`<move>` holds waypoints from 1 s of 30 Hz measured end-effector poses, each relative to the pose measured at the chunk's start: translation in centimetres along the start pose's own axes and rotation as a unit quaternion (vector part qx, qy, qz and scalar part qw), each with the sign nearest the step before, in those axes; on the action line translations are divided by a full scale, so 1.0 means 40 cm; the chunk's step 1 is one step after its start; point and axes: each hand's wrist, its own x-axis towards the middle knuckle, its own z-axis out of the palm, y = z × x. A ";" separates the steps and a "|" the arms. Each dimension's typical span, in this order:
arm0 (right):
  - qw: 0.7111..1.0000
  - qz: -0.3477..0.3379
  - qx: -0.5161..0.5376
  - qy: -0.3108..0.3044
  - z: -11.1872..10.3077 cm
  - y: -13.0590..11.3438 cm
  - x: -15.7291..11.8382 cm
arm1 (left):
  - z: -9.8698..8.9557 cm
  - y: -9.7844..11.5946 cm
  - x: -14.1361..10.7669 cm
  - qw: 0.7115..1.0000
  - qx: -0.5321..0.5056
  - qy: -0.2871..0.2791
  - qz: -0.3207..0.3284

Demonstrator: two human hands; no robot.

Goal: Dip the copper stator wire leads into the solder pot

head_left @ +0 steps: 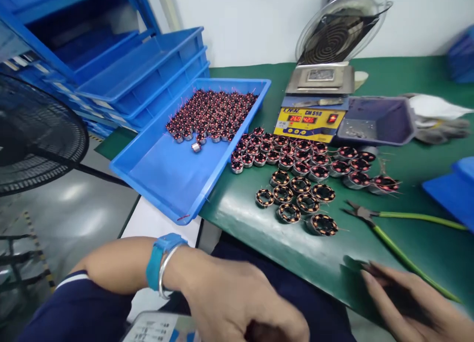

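Observation:
My left hand (237, 295), with a blue wrist strap and a silver bangle, hovers low in front of the bench edge. Its fingers curl inward, and whatever they hold is hidden or too dark to make out. At the lower right, my right hand (414, 302) is over the bench edge, its fingers stretched out with a gap between them. Green-handled pliers (365, 213) lie just beyond it, jaws pointing left. Several ring-shaped wound coils (307, 202) with copper windings sit on the green bench (237, 203), nearer me than the coils with reddish wires (285, 161).
A blue tray (159, 169) filled partly with small coils overhangs the bench's left edge. Behind stands a yellow solder pot (303, 124) reading 260 and 426, beside a dark bin (377, 119). Gloves (440, 129) lie at right. A black fan (37, 134) is at left.

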 end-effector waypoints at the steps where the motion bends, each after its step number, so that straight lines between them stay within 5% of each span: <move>1: 1.000 -0.007 -0.003 -0.002 -0.009 -0.003 0.010 | -0.016 0.008 -0.005 0.998 0.026 0.063 -0.011; 4: 0.998 -0.052 -0.031 -0.024 -0.041 -0.020 0.065 | -0.083 0.040 -0.020 0.952 0.172 0.235 -0.098; 7: 0.992 -0.112 -0.048 -0.025 -0.058 -0.046 0.147 | -0.156 0.054 -0.026 0.896 0.320 0.268 -0.151; 13: 0.981 -0.172 -0.014 -0.086 -0.021 -0.070 0.280 | -0.239 0.005 -0.008 0.861 0.412 0.238 -0.181; 17: 0.962 -0.219 -0.029 -0.161 0.016 -0.053 0.308 | -0.265 -0.047 0.031 0.845 0.448 0.180 -0.231; 24: 0.934 -0.289 -0.118 -0.173 0.032 -0.069 0.340 | -0.279 -0.094 0.072 0.813 0.524 0.115 -0.227; 30: 0.929 -0.278 -0.144 -0.197 0.032 -0.126 0.363 | -0.289 -0.110 0.069 0.855 0.473 0.082 -0.198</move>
